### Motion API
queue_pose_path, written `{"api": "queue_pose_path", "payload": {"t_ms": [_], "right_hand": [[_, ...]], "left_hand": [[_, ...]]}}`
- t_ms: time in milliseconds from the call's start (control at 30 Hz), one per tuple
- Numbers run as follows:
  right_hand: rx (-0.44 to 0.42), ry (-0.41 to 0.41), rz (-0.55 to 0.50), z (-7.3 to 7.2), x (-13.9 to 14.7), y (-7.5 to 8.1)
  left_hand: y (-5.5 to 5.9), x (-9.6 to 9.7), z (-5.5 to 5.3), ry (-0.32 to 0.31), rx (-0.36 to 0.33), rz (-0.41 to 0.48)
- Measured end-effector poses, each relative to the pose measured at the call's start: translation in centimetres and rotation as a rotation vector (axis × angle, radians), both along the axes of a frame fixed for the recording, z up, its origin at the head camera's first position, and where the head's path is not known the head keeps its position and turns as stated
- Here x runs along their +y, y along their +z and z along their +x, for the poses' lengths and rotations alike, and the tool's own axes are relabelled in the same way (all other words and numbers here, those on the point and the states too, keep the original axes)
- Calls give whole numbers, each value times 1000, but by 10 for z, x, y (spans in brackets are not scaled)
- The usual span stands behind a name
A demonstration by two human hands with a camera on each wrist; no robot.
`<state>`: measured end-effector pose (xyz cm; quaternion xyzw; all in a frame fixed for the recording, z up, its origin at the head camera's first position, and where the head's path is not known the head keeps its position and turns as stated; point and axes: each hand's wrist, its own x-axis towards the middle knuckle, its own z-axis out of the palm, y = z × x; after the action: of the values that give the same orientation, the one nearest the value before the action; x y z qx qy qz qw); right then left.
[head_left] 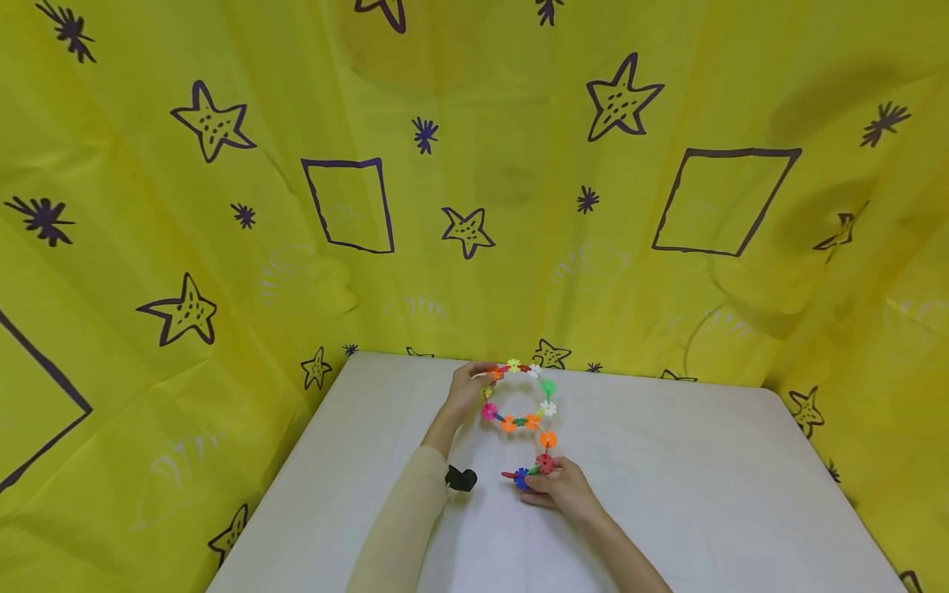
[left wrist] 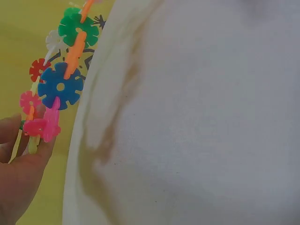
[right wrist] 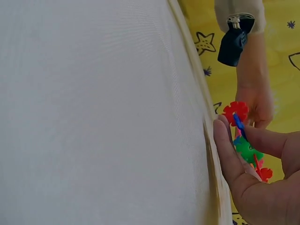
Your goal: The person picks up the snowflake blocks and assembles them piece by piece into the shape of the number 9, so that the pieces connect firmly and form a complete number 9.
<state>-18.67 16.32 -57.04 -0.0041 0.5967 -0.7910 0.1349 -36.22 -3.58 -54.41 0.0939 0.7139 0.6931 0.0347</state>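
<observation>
A chain of interlocking plastic snowflake discs (head_left: 548, 440) in many colours hangs between my two hands, above the white table. Its upper part curves round into a ring, and a short tail leads down from the ring's lower right. At the ring's upper left, my left hand (head_left: 465, 390) holds the discs with its fingers. The left wrist view has a blue disc (left wrist: 49, 90) and a pink one beside that hand (left wrist: 21, 185). Lower down, my right hand (head_left: 569, 492) pinches the tail near a blue disc (head_left: 522, 478). A green disc (right wrist: 244, 149) shows between the right fingers.
The white-covered table (head_left: 667, 461) spreads beneath both hands. Yellow cloth (head_left: 519, 288) printed with dark stars and frames hangs behind it and at both sides. A black camera (head_left: 461, 478) is strapped to the left wrist.
</observation>
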Motion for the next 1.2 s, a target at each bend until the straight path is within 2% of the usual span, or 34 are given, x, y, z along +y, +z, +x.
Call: {"api": "queue_pose_path", "payload": {"t_ms": [133,433,667,1000,1200], "right_hand": [[10,13,18,-4,-5,-2],[-28,10,89,-8,-6,-6],[-38,9,129,-9,-5,-6],[-102,-48,284,-12,4,3],[-81,-107,434,-12,17,9]], "left_hand": [[-3,4,-7,10,0,-43],[-15,11,-16,73,-46,-47],[-22,15,-19,150,-51,-209],[-26,15,-22,127,-58,-349],[-17,8,-14,96,-40,-407]]}}
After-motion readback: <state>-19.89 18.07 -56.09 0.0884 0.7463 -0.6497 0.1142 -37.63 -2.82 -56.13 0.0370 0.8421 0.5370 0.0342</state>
